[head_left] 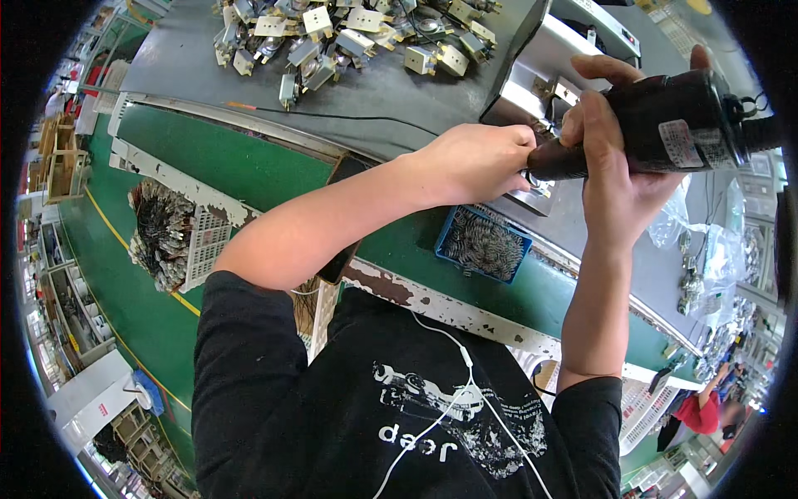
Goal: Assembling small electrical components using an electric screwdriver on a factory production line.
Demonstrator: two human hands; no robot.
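My right hand (615,166) is wrapped round a black power screwdriver (677,100), which lies nearly level with its nose pointing left. My left hand (486,162) is closed at the nose of the tool, thumb and fingers pressed together. Whatever those fingers pinch is hidden behind them. Both hands are over a shiny metal fixture (524,79) on the bench, and a small metal part (567,91) sits in it just beyond my fingers.
Many small metal assemblies (320,46) are heaped on the grey bench (382,100) at the far left. A blue bin of springs (486,243) sits below my left hand. Clear plastic bags (719,279) lie at the right. Another person (698,413) is at the far right.
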